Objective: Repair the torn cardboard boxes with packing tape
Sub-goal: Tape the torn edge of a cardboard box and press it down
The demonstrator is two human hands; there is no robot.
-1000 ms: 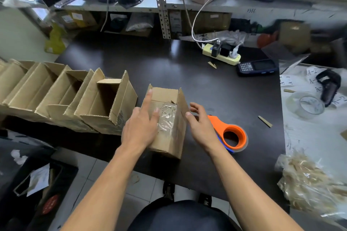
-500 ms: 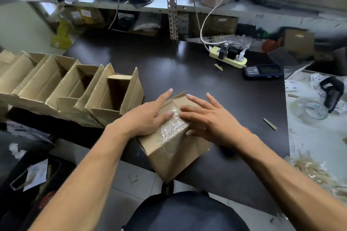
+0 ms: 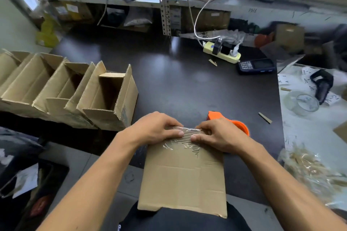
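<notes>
A brown cardboard box (image 3: 183, 178) lies tilted toward me over the table's near edge, its far end on the dark table (image 3: 187, 84). Near that far edge the outer paper is torn, showing corrugation under clear packing tape (image 3: 185, 138). My left hand (image 3: 155, 129) and my right hand (image 3: 216, 135) grip the box's far edge side by side, fingers curled over the top, thumbs pressing on the taped tear. An orange tape dispenser (image 3: 238, 124) lies just behind my right hand, mostly hidden.
Several open cardboard boxes (image 3: 105, 97) stand in a row at the left. A yellow power strip (image 3: 222, 53) and a handheld scanner (image 3: 256, 65) lie at the back. A clear tape roll (image 3: 302, 102) sits on white paper at the right.
The box has been turned and pulled toward me, so a broad side now faces up. Both hands moved from lying flat on the tape to gripping the far edge.
</notes>
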